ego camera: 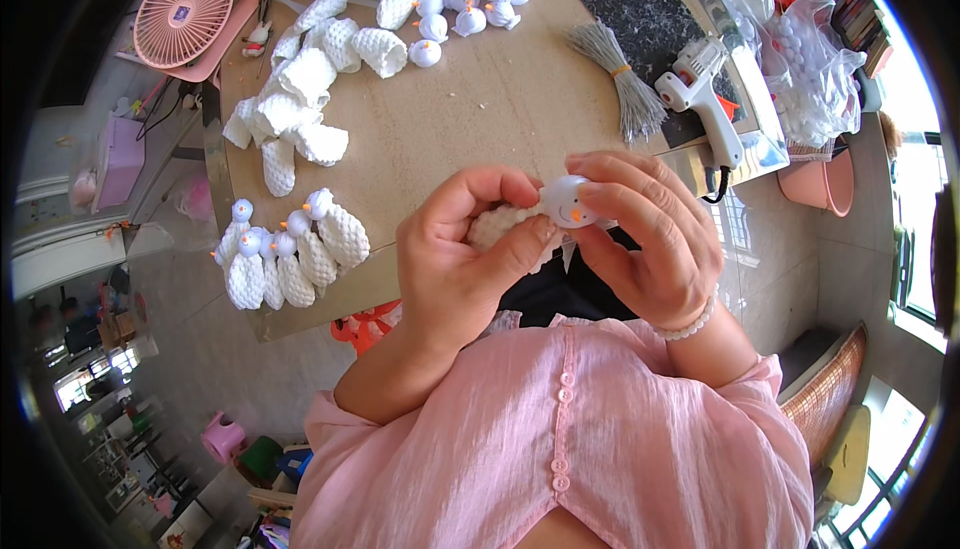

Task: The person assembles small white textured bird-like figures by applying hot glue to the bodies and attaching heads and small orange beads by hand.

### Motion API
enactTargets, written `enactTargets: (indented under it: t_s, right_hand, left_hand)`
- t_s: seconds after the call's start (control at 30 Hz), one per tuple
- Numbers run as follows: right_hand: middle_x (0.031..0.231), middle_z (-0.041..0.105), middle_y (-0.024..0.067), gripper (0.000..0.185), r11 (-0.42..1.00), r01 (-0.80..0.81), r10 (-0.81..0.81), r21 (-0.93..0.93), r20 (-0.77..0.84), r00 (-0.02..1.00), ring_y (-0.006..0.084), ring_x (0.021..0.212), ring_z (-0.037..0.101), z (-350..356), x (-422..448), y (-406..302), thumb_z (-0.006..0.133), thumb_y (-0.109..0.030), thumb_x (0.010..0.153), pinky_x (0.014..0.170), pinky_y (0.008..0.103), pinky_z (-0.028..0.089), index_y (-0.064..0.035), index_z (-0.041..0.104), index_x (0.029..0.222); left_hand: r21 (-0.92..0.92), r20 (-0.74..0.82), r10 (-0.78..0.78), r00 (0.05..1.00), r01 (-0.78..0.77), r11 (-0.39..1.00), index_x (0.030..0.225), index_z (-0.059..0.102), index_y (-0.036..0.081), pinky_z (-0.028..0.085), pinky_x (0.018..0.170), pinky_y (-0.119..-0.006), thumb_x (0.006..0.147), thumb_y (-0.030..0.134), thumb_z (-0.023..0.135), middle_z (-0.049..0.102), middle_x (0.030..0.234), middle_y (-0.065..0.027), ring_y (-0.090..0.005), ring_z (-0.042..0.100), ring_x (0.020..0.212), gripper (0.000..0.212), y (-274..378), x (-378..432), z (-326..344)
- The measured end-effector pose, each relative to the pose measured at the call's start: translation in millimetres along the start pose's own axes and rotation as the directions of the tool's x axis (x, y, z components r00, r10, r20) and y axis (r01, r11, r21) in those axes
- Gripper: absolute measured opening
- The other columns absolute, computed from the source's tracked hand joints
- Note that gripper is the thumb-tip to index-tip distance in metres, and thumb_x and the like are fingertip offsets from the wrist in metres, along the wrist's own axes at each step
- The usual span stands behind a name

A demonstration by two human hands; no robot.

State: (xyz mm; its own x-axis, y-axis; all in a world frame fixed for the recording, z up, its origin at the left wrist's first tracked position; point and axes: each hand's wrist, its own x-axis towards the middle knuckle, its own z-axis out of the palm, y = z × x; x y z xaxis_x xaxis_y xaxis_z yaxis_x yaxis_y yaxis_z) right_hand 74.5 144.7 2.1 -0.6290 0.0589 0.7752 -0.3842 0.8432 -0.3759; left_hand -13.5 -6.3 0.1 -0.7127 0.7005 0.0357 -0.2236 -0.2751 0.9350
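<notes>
In my left hand [469, 241] is a white crocheted body [496, 225], its lower part partly covered by my fingers. My right hand [652, 241] grips a small snowman head [568, 202] with an orange nose and a drawn face. Head and body meet between my two hands, just beyond the table's front edge; whether they are joined cannot be told. Several snowman figures [296, 256] with heads on their knitted bodies stand or lie at the table's left front. Loose snowman heads [470, 20] are grouped at the back, beside a heap of white knitted tubes [307, 76].
At the right of the table [465, 121] lie a glue gun [701, 84], a bundle of thin wires [622, 84] and a black mat [637, 1]. A pink fan [184, 16] stands at the left back. Plastic bags [806, 61] and a pink bucket [821, 181] are on the right.
</notes>
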Motion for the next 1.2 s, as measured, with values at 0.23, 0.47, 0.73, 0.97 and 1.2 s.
enactTargets:
  t_s: [0.23, 0.47, 0.73, 0.97, 1.2]
  right_hand:
    - [0.096, 0.062, 0.0190, 0.039, 0.998, 0.045, -0.045, 0.033, 0.009, 0.999, 0.0315, 0.080, 0.063, -2.3, 1.9, -0.6, 0.072, 0.002, 0.065, 0.067, 0.0356, 0.053, 0.0054, 0.059, 0.101]
    - [0.098, 0.065, 0.0173, 0.031, 0.985, -0.116, 0.110, 0.130, 0.055, 0.992, 0.0318, 0.084, 0.065, -16.2, 2.7, 7.0, 0.070, 0.002, 0.072, 0.069, 0.0340, 0.054, 0.0019, 0.059, 0.101]
    - [0.102, 0.065, 0.0175, 0.028, 0.990, -0.073, 0.067, 0.123, 0.051, 0.996, 0.0315, 0.086, 0.066, -17.6, -1.7, 17.6, 0.069, 0.001, 0.074, 0.070, 0.0340, 0.054, -0.0001, 0.059, 0.100]
    - [0.109, 0.064, 0.0177, 0.030, 0.912, -0.276, 0.292, 0.304, -0.005, 0.956, 0.0278, 0.087, 0.066, -7.5, -6.6, 3.5, 0.070, 0.005, 0.071, 0.070, 0.0323, 0.054, -0.0012, 0.058, 0.099]
    - [0.113, 0.060, 0.0223, 0.028, 0.956, -0.166, 0.205, 0.243, -0.145, 0.968, 0.0266, 0.088, 0.067, -0.9, -9.7, 1.0, 0.069, 0.011, 0.071, 0.070, 0.0290, 0.055, 0.0001, 0.057, 0.094]
  left_hand:
    - [0.035, -0.058, -0.100, 0.993, 0.102, 0.994, 0.093, 0.060, -0.003, 0.050, 0.066, -0.020, 0.080, 0.000, 0.070, 0.064, 0.087, -0.0050, -0.0068, 0.059, 0.076, 0.017, 0.1, -1.5, -0.4]
    - [-0.075, 0.102, -0.123, 0.987, 0.131, 0.989, 0.103, 0.054, -0.002, 0.050, 0.081, -0.028, 0.083, 0.002, 0.065, 0.061, 0.100, -0.0102, -0.0142, 0.059, 0.092, 0.023, 10.4, 4.2, 3.2]
    - [-0.055, 0.131, -0.146, 0.981, 0.154, 0.987, 0.108, 0.050, -0.003, 0.048, 0.076, -0.022, 0.087, 0.001, 0.062, 0.059, 0.099, -0.0084, -0.0103, 0.059, 0.086, 0.025, 3.2, 4.4, 7.8]
    - [0.235, -0.024, 0.221, 0.975, -0.210, 0.949, 0.109, 0.052, -0.004, 0.048, 0.077, -0.023, 0.081, -0.005, 0.065, 0.060, 0.101, -0.0115, -0.0127, 0.059, 0.085, 0.030, -8.8, -2.7, 16.8]
    - [0.342, 0.196, 0.326, 0.925, -0.376, 0.861, 0.120, 0.044, -0.002, 0.042, 0.094, -0.033, 0.079, 0.001, 0.067, 0.048, 0.120, -0.0148, -0.0192, 0.049, 0.110, 0.048, -6.6, 6.8, 9.5]
